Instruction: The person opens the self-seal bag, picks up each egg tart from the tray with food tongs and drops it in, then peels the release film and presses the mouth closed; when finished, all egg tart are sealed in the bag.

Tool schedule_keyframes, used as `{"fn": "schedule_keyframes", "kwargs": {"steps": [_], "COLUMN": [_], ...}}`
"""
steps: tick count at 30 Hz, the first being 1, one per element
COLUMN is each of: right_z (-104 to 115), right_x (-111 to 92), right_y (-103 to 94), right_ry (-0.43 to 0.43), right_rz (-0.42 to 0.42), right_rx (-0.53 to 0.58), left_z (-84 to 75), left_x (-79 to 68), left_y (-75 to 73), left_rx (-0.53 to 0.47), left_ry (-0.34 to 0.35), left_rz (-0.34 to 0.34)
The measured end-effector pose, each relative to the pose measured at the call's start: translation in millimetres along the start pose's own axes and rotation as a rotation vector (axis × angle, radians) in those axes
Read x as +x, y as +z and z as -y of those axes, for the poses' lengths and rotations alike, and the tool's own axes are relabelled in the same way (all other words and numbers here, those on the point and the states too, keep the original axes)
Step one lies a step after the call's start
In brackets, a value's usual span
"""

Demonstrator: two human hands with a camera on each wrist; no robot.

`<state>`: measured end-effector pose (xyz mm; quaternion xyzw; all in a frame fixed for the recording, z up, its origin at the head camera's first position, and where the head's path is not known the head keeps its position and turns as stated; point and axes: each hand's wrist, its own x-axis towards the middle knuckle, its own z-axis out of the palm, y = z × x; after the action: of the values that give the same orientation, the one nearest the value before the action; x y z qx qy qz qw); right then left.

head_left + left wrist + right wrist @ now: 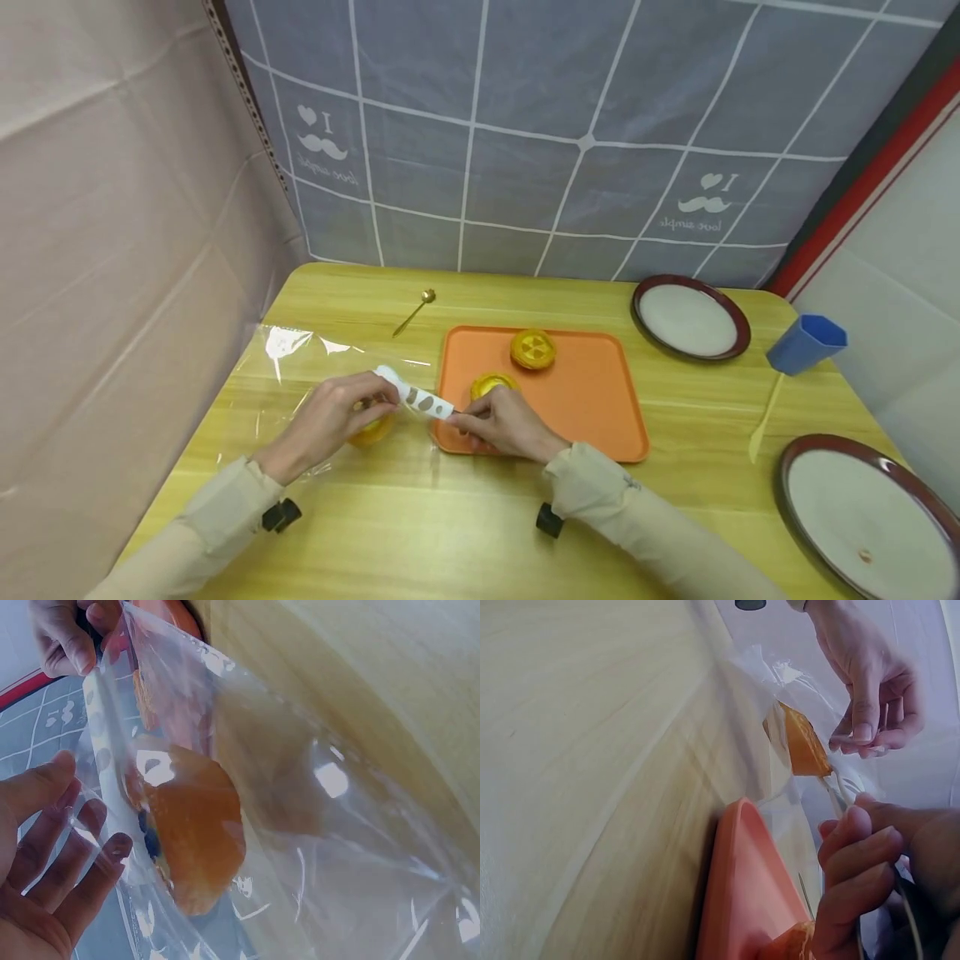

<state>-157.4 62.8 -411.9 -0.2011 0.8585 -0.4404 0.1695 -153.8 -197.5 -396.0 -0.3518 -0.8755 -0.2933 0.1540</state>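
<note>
My left hand (337,414) pinches the edge of a clear plastic bag (279,367) between thumb and fingers. A golden tart (199,832) with dark blue fruit on its face shows through the film in the left wrist view, just beyond the fingers. My right hand (513,423) grips a long, narrow white utensil (427,403) with grey spots, whose far end meets the left fingers and lies beside the tart. Its exact kind I cannot tell. Under the right hand, an orange tray (581,408) bears a tart (533,349) and a second tart (491,383), partly covered by that hand.
A small gold spoon (415,312) lies behind the bag. To the right stand a brown-rimmed white plate (688,320), a blue cup (806,344), a pale yellow knife-like utensil (765,421) and a larger brown-rimmed plate (862,521). A grey patterned curtain (525,183) hangs behind the table.
</note>
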Motion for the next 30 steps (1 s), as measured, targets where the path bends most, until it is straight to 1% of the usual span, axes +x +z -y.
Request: {"fn": "schedule_keyframes", "kwargs": {"steps": [5, 10, 13, 19, 23, 26, 30], "right_z": [-1, 3, 4, 6, 6, 7, 8], "right_x": [1, 3, 4, 6, 8, 9, 9], "right_y": [0.1, 4.0, 6.3, 8.3, 7.9, 6.7, 5.8], "right_ry": [0.016, -0.013, -0.025, -0.055, -0.079, -0.077, -0.073], "right_rz": [-0.010, -0.035, -0.040, -0.060, -0.071, -0.073, -0.077], "right_rx": [0.010, -0.032, -0.048, -0.059, -0.078, -0.084, -0.097], "left_z": [-0.9, -3.8, -4.8, -6.8, -8.8, -9.4, -8.3], "left_x": [-0.4, 2.0, 2.4, 2.4, 2.5, 2.5, 3.2], "left_y": [0.7, 3.2, 5.1, 7.2, 8.6, 10.0, 11.0], "left_rx": [-0.023, -0.104, -0.134, -0.122, -0.144, -0.169, -0.176], "left_ry": [-0.011, 0.006, 0.009, 0.031, 0.054, 0.066, 0.077], "left_rz": [0.016, 0.014, 0.005, 0.004, 0.021, 0.028, 0.029]}}
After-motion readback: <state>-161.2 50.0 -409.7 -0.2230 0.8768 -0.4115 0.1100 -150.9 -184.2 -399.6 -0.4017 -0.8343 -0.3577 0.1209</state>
